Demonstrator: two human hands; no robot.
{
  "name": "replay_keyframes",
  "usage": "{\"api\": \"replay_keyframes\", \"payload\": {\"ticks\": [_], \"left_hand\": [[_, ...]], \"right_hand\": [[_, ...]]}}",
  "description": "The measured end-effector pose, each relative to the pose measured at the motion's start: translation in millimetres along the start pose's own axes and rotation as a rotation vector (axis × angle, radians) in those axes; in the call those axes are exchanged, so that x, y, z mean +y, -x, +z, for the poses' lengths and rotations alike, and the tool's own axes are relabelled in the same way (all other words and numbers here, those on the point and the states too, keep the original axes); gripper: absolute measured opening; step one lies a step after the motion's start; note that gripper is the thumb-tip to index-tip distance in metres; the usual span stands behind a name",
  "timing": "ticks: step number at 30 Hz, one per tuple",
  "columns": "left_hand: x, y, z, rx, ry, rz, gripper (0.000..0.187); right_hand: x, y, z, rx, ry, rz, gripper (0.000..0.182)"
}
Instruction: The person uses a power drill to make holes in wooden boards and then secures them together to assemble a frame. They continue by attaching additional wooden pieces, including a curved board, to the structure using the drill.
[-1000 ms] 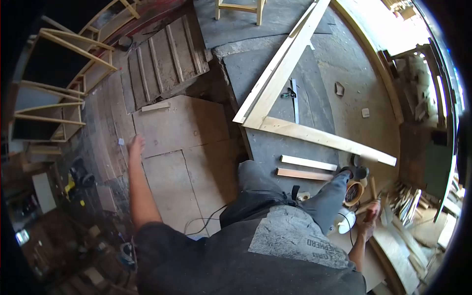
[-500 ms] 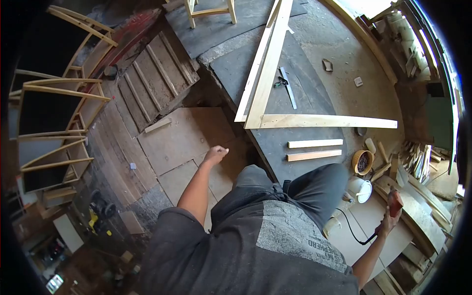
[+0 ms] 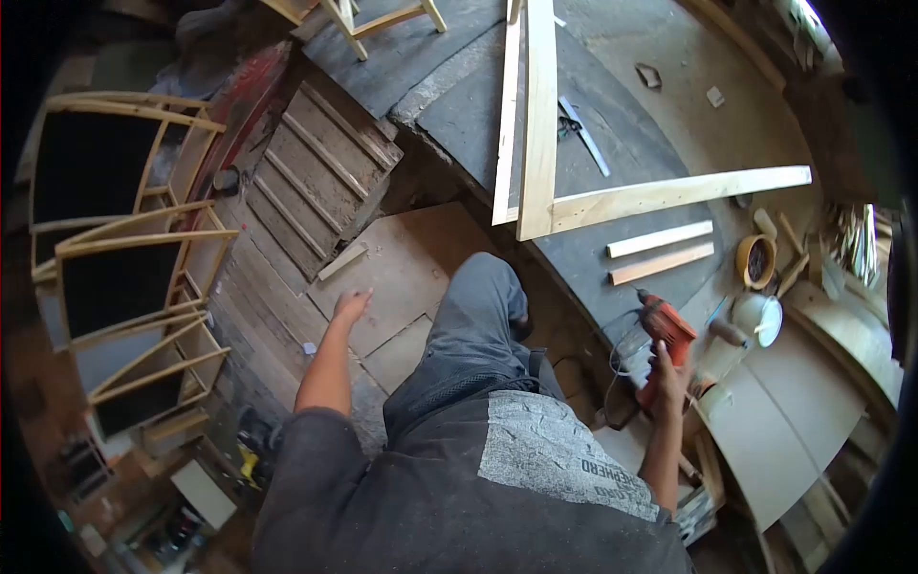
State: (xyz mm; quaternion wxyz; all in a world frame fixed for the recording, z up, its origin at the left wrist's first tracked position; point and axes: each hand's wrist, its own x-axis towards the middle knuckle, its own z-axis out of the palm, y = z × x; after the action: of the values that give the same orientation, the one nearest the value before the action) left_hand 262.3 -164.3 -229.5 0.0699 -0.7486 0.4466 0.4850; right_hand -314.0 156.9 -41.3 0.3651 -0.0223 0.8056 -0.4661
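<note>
A red corded power drill (image 3: 669, 328) is gripped in my right hand (image 3: 671, 383), its bit pointing up and away beside the low work platform (image 3: 583, 320). My left hand (image 3: 354, 304) hangs over the floor boards with its fingers curled; whether anything is inside them is hidden. On the platform lies a joined frame of pale wood strips (image 3: 538, 143), one corner toward me. Two short wood strips, a lighter one (image 3: 660, 239) and a browner one (image 3: 662, 263), lie near the drill. Inside the frame's angle rests a combination square (image 3: 585, 139).
A wicker bowl of small dark pieces (image 3: 755, 261) and a white bucket (image 3: 755, 319) stand at the right. Boards (image 3: 789, 411) lie behind the drill. Wooden frames with black panels (image 3: 120, 287) line the left. A slatted wood panel (image 3: 320, 172) lies ahead-left.
My right hand has brought the drill from the far right in toward the platform. My left hand has moved left and stays curled. The view has turned, and my legs have shifted as in a step.
</note>
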Motion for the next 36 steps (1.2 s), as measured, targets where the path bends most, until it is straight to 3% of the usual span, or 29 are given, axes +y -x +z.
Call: {"api": "replay_keyframes", "payload": {"ticks": [2, 5, 7, 9, 10, 11, 13, 14, 15, 17, 18, 19, 21, 24, 27, 30, 36], "left_hand": [[57.2, -39.6, -2.1, -0.012, 0.012, 0.118, 0.041], [147.2, -73.1, 22.0, -0.093, 0.224, 0.325, 0.035], [174.7, -123.5, 59.2, -0.174, 0.294, 0.392, 0.031], [180.8, -174.4, 107.5, -0.248, 0.177, 0.377, 0.029], [194.4, -184.9, 126.5, -0.281, 0.173, 0.367, 0.029], [192.7, -184.6, 145.1, -0.333, 0.127, 0.362, 0.029], [189.1, -199.2, 179.2, -0.397, 0.079, 0.346, 0.029], [180.8, -206.1, 195.7, -0.422, 0.105, 0.34, 0.029], [165.7, -207.4, 211.4, -0.446, 0.128, 0.324, 0.03], [158.1, -216.1, 235.8, -0.467, 0.107, 0.243, 0.035], [152.5, -218.6, 248.4, -0.456, 0.131, 0.231, 0.038], [147.7, -224.4, 262.0, -0.439, 0.161, 0.222, 0.042], [137.7, -233.1, 285.8, -0.467, 0.139, 0.172, 0.052], [148.8, -231.7, 305.3, -0.45, 0.209, 0.226, 0.071], [137.5, -246.2, 337.9, -0.392, 0.296, 0.275, 0.076], [184.7, -227.3, 320.8, -0.417, 0.262, 0.253, 0.08], [205.7, -246.3, 322.1, -0.439, 0.095, 0.35, 0.08]], "right_hand": [[7.6, 23.1, 45.6, -0.01, -0.117, -0.065, 0.039], [10.3, 44.9, 97.6, -0.047, -0.07, 0.008, 0.039], [5.5, 48.9, 138.1, -0.077, 0.027, 0.016, 0.045], [-1.3, 44.5, 192.4, -0.031, 0.079, -0.133, 0.05], [3.3, 37.8, 215.4, -0.02, 0.023, -0.085, 0.054], [4.8, 33.3, 228.8, -0.036, 0.073, 0.089, 0.056], [44.7, 13.9, 257.1, 0.018, 0.074, -0.01, 0.035], [59.3, 8.8, 259.6, 0.021, 0.258, 0.02, 0.031], [90.3, 2.2, 252.3, -0.164, 0.664, -0.027, 0.041], [52.3, -19.0, 299.1, -0.027, 0.427, -0.091, 0.05], [43.4, -30.6, 306.5, -0.057, 0.541, -0.155, 0.06], [21.7, -37.6, 314.9, -0.1, 0.496, 0.159, 0.061], [22.7, -56.9, 325.8, -0.127, 0.418, -0.074, 0.061], [28.8, -73.2, 336.4, -0.143, 0.281, -0.033, 0.077], [28.2, -87.1, 341.7, -0.165, 0.319, 0.022, 0.078], [32.5, -96.3, 341.7, -0.179, 0.406, -0.016, 0.077], [29.0, -101.7, 343.0, -0.185, 0.398, 0.003, 0.078]]}}
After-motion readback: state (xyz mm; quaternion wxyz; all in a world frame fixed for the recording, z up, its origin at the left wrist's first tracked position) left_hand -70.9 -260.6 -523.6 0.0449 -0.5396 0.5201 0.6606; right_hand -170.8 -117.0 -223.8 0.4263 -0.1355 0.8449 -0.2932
